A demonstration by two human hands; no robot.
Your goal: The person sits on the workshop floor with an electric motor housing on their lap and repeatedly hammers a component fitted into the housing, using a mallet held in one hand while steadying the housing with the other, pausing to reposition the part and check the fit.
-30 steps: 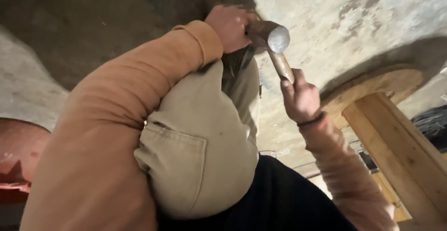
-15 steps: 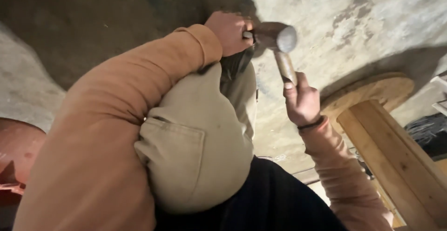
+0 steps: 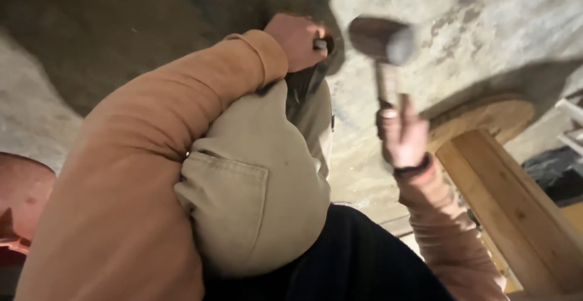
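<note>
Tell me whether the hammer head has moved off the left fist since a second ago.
Yes. The hammer head has swung right, away from the left hand, opening a gap over the floor.

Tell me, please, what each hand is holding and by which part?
The right hand grips the hammer low on its handle. The left hand is closed on a small metal tool; which part, unclear.
</note>
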